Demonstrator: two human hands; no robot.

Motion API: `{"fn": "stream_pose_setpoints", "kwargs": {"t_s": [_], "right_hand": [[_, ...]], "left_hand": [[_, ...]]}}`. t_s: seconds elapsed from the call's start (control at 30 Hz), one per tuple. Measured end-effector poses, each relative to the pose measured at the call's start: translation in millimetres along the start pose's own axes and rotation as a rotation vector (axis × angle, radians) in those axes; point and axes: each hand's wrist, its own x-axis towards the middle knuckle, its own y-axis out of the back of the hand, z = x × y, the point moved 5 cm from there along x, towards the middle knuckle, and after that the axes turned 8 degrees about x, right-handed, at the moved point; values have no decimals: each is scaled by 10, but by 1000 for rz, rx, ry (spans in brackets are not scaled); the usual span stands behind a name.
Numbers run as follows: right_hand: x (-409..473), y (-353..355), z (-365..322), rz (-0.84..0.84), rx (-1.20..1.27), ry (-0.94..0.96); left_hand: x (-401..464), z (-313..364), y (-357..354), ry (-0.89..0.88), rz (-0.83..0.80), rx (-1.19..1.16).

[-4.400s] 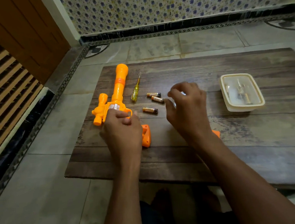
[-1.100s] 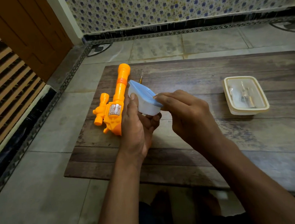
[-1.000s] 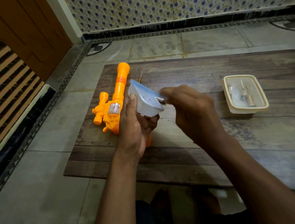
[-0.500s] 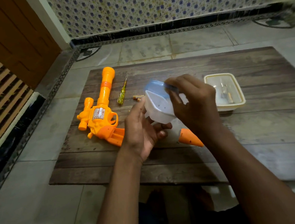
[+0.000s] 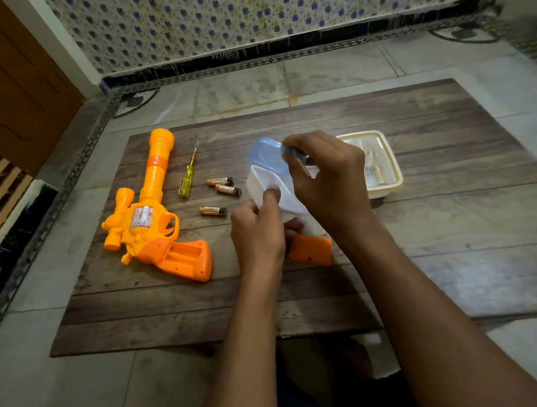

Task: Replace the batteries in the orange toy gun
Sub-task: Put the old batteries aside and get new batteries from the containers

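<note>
The orange toy gun (image 5: 147, 213) lies on the left of the wooden board (image 5: 455, 227), its grip's battery bay open and facing up. Its orange battery cover (image 5: 311, 250) lies by my wrists. Three batteries (image 5: 224, 190) lie loose right of the gun. My left hand (image 5: 258, 233) grips a small white box (image 5: 274, 191) from below, thumb on its rim. My right hand (image 5: 326, 179) pinches the box's blue lid (image 5: 266, 155), lifted and tilted above the box. What the box holds is hidden.
A yellow-handled screwdriver (image 5: 188, 177) lies between the gun barrel and the batteries. A cream plastic tub (image 5: 386, 162) with small items inside stands at the right, behind my right hand. Tiled floor surrounds the board; a wall and wooden door stand beyond.
I took the white box in both hands, off the board. The blue lid has come up off the box in my right hand. The view has shifted, showing the gun's open grip and the batteries.
</note>
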Motion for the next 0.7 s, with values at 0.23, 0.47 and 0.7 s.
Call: {"fn": "stream_pose_setpoints", "kwargs": {"t_s": [0.23,0.47,0.7], "right_hand": [[-32,93,52,43,-54,-43],[-37,98,56,34,-71,-20],[233,-299,171,-80,-68,-39]], "left_hand": [[137,-74,87,-107,167,281],[191,-55,159,-195,132,334],[253,-41,266,-155,5,291]]}}
